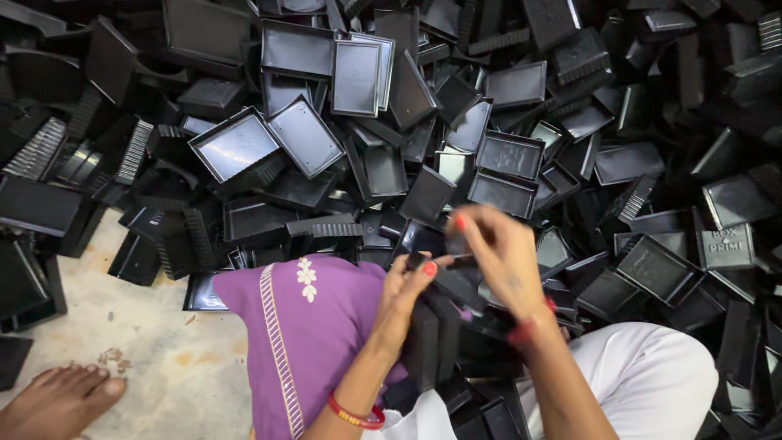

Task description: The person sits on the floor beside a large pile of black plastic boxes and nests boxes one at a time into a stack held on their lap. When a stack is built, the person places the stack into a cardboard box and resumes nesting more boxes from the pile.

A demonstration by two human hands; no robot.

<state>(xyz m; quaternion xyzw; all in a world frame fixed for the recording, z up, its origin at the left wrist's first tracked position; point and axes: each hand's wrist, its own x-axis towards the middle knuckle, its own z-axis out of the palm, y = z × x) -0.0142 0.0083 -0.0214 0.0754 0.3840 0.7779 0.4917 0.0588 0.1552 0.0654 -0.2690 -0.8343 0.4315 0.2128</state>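
Left hand point(405, 281) grip clenched on black tray stack point(436, 326); right hand point(498, 253) pinching top tray point(458, 285)

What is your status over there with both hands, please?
Left hand and right hand both gripping black plastic tray pieces over lap. Stack of black pieces between knees. Heap of black trays crowds ahead.
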